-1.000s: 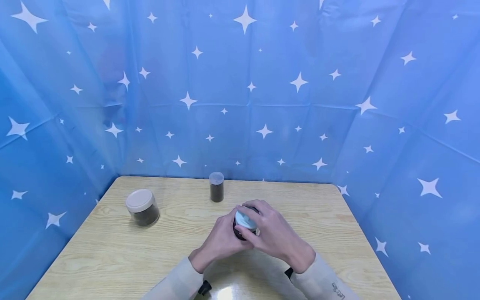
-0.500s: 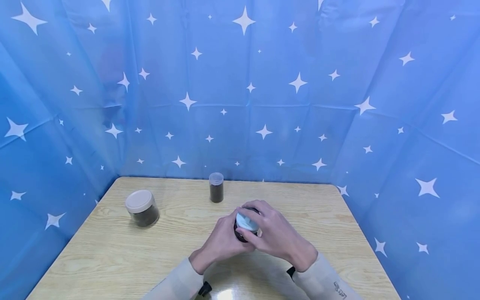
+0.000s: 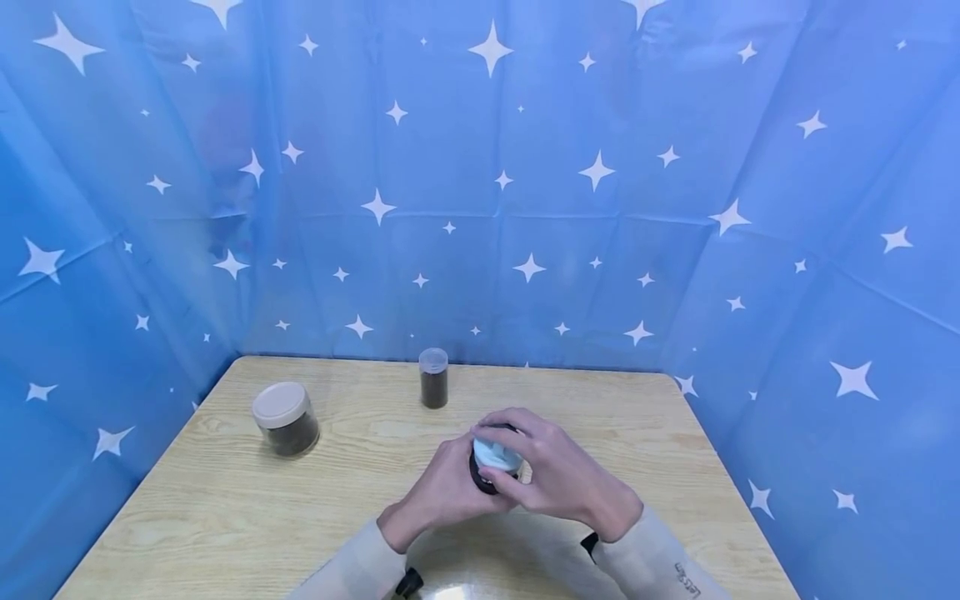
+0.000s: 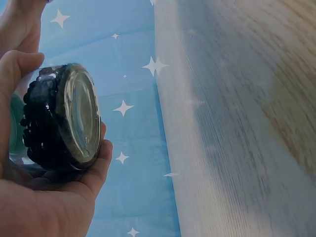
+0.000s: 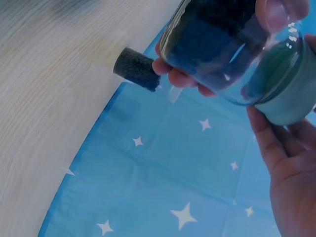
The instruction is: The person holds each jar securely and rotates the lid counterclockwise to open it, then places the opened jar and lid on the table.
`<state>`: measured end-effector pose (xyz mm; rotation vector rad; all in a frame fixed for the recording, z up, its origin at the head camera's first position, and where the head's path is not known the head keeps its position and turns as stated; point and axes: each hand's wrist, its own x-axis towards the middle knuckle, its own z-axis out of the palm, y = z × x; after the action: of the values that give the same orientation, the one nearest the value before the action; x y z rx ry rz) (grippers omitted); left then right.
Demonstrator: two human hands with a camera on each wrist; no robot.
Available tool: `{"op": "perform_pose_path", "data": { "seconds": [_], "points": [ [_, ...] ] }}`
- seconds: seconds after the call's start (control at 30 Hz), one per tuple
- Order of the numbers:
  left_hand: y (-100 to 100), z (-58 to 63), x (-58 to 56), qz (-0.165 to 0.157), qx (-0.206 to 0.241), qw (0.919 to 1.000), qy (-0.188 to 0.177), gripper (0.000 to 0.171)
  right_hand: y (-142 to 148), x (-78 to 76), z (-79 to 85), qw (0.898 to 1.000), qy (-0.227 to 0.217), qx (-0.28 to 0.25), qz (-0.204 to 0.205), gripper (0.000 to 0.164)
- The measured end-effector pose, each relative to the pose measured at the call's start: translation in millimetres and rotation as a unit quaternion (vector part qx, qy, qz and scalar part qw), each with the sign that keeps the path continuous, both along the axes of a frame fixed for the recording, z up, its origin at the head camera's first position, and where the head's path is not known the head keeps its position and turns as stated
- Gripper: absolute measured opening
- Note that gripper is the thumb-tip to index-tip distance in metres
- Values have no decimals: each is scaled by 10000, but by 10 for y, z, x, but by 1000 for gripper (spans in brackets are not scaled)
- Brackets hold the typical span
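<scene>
A clear jar of dark contents is held up above the table, tilted, by my left hand. In the left wrist view its glass base faces the camera and the contents look like dark round lumps. My right hand grips the pale blue lid at the jar's mouth, thumb on the near side and fingers over the far side. The right wrist view has the lid's wall against the glass, with fingers beneath it. Most of the jar is hidden by both hands in the head view.
At the left of the wooden table stands a wide jar with a white lid and dark contents. A slimmer jar, clear-lidded and dark inside, is near the back edge. Blue star-patterned cloth hangs around the table.
Both hands have shifted slightly right and nearer with the jar. The right hand's thumb and fingers have moved a little on the lid, which shows more. The head view has tilted slightly.
</scene>
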<state>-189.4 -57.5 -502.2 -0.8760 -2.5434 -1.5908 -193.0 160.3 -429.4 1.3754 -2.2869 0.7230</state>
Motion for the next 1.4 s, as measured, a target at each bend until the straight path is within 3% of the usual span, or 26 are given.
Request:
{"op": "perform_pose_path", "data": {
  "seconds": [0.3, 0.53, 0.77, 0.9, 1.07, 1.23, 1.4],
  "points": [
    [-1, 35, 32, -185, 66, 9998, -45, 70, 59, -50, 25, 9984, 193, 114, 517, 50],
    [2, 17, 41, -246, 64, 9996, -154, 68, 73, -25, 22, 9988, 112, 225, 423, 56],
    [28, 21, 18, -70, -47, 9999, 84, 70, 46, 47, 1, 9997, 168, 143, -145, 50],
    [40, 24, 11, 50, -28, 10000, 82, 78, 9, 101, -10, 9968, 223, 112, -766, 58],
    [46, 16, 26, 297, 9, 9995, 91, 72, -71, 203, -30, 9870, 327, 5, -1573, 66],
    [51, 4, 37, 621, -104, 9975, 312, 67, -162, 289, -54, 9808, 389, -219, -1897, 66],
    [59, 14, 55, 704, -163, 9965, 426, 65, -219, 329, -70, 9767, 457, -322, -2072, 64]
  ]
}}
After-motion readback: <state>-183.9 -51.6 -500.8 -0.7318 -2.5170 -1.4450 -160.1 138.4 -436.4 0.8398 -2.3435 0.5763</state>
